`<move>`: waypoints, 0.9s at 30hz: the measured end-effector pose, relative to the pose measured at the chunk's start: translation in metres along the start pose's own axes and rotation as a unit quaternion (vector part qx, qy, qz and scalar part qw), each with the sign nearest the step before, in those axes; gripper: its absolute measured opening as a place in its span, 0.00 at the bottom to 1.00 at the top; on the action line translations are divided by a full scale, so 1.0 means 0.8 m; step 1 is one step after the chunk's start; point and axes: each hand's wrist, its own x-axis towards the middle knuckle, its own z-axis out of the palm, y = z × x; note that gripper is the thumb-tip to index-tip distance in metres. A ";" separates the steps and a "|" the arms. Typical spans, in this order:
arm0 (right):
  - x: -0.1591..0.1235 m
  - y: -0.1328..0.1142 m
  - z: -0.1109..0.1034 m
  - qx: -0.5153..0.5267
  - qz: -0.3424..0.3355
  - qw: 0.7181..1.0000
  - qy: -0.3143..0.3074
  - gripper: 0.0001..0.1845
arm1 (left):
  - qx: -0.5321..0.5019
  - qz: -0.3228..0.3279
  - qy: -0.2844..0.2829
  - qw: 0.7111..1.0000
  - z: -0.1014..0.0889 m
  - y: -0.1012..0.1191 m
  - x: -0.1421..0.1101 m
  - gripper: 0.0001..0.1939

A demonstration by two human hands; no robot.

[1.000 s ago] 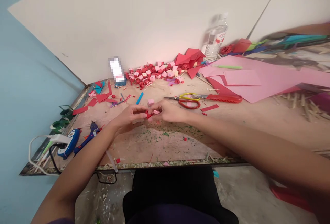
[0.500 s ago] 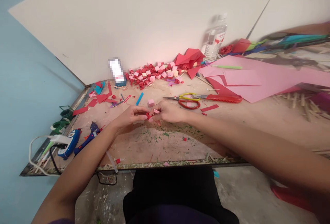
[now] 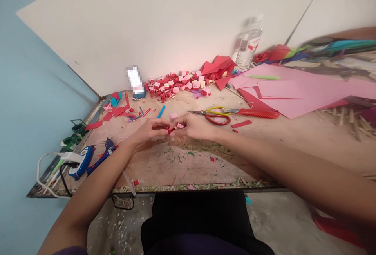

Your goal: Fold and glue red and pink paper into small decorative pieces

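Between my fingertips is a small red paper piece (image 3: 170,130), mostly covered by them. My left hand (image 3: 150,131) pinches it from the left, and my right hand (image 3: 189,126) closes on it from the right. A pink paper bit (image 3: 180,125) shows at my right fingers; whether it is held there I cannot tell. Just beyond my hands sits a pink paper cube (image 3: 174,116). Scissors with yellow and red handles (image 3: 217,119) lie right of my right hand, their tips pointing left. Behind is a heap of small red and pink paper cubes (image 3: 176,82).
A red-handled cutter (image 3: 257,113) and pink paper sheets (image 3: 293,98) lie to the right, near a plastic bottle (image 3: 249,45). On the left are a blue glue gun (image 3: 102,156), a power strip (image 3: 82,163) with cables and red paper scraps (image 3: 118,111). A phone (image 3: 135,82) leans at the back.
The whole view has shifted slightly, so things appear a little further right. My right fingers have moved slightly around the red paper piece; both hands stay together.
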 end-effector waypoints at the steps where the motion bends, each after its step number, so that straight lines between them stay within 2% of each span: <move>1: 0.000 0.000 -0.002 0.015 -0.006 1.000 0.003 0.17 | 0.002 0.006 0.009 1.000 0.000 0.000 0.000 0.17; 9: 0.002 -0.006 -0.014 0.083 -0.021 0.993 0.076 0.23 | 0.131 0.065 0.107 0.983 -0.002 -0.002 0.006 0.14; 15: 0.005 -0.006 -0.011 0.143 -0.028 0.986 0.085 0.24 | 0.233 0.020 0.148 0.961 0.000 -0.006 0.005 0.13; 18: 0.007 -0.001 -0.011 0.097 -0.024 0.992 0.072 0.24 | 0.294 0.040 0.162 0.941 0.000 -0.008 0.006 0.10; 22: 0.004 0.001 -0.011 0.027 -0.017 0.998 0.046 0.22 | 0.342 0.103 0.149 0.922 -0.003 -0.012 0.009 0.11; 27: -0.005 -0.006 -0.002 -0.134 -0.050 0.990 0.007 0.20 | 0.348 0.198 0.150 0.904 0.000 -0.004 0.006 0.09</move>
